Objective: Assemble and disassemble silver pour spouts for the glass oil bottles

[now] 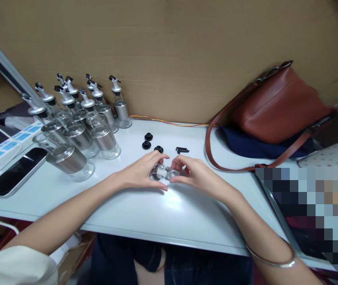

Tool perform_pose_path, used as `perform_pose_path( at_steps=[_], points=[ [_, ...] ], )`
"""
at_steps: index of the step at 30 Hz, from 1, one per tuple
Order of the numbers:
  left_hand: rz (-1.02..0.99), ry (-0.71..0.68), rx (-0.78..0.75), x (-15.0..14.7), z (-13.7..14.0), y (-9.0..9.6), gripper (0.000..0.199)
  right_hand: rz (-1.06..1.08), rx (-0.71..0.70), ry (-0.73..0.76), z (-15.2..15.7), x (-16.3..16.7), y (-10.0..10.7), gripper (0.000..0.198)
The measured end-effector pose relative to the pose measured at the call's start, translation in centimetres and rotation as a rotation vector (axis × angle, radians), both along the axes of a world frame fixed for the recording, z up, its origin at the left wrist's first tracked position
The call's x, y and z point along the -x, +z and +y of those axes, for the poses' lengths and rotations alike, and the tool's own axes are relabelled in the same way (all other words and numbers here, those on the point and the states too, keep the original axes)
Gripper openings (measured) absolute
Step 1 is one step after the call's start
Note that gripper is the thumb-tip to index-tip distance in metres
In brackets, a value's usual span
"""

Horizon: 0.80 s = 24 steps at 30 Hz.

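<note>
Small silver pourer parts (159, 171) lie on the table between my two hands. My left hand (145, 170) curves around them from the left, thumb and index finger spread apart. From the right, my right hand (191, 170) has its thumb and curled fingers on a small silver round piece (173, 174). Just beyond my left fingertips sit black ribbed stoppers (146, 145), one partly behind that hand. Thin black pieces (182, 150) lie beyond my right hand. Several glass bottles with steel bands (105, 142) stand to the left, most topped with silver pour spouts (97, 93).
A white power strip (10, 144) and a phone (17, 172) lie at the left edge, with a white cable. A brown leather bag (281, 103) rests on dark blue cloth (236, 146) at the right, its strap looping onto the table. A cardboard wall (169, 59) closes off the back.
</note>
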<state>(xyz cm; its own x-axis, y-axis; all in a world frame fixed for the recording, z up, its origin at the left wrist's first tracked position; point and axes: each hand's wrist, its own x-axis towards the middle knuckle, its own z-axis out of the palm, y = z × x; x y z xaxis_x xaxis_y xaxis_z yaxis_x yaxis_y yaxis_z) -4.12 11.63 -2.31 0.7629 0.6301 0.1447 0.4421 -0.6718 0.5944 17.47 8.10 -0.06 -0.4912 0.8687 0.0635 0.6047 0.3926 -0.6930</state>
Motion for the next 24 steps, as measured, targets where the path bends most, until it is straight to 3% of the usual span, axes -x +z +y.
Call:
perform_pose_path(
  at_steps=[9, 16, 24],
  points=[
    [0.069, -0.017, -0.159, -0.08, -0.01, 0.15, 0.071, 0.106, 0.063, 0.041, -0.17, 0.4, -0.13, 0.029],
    [0.177, -0.023, -0.259, -0.05, -0.02, 0.13, 0.043, 0.104, 0.001, 0.07, -0.54, 0.33, 0.21, 0.028],
    [0.139, -0.016, -0.286, 0.02, -0.09, 0.17, 0.042, 0.176, -0.025, 0.068, -0.71, 0.55, 0.12, 0.024]
  ],
)
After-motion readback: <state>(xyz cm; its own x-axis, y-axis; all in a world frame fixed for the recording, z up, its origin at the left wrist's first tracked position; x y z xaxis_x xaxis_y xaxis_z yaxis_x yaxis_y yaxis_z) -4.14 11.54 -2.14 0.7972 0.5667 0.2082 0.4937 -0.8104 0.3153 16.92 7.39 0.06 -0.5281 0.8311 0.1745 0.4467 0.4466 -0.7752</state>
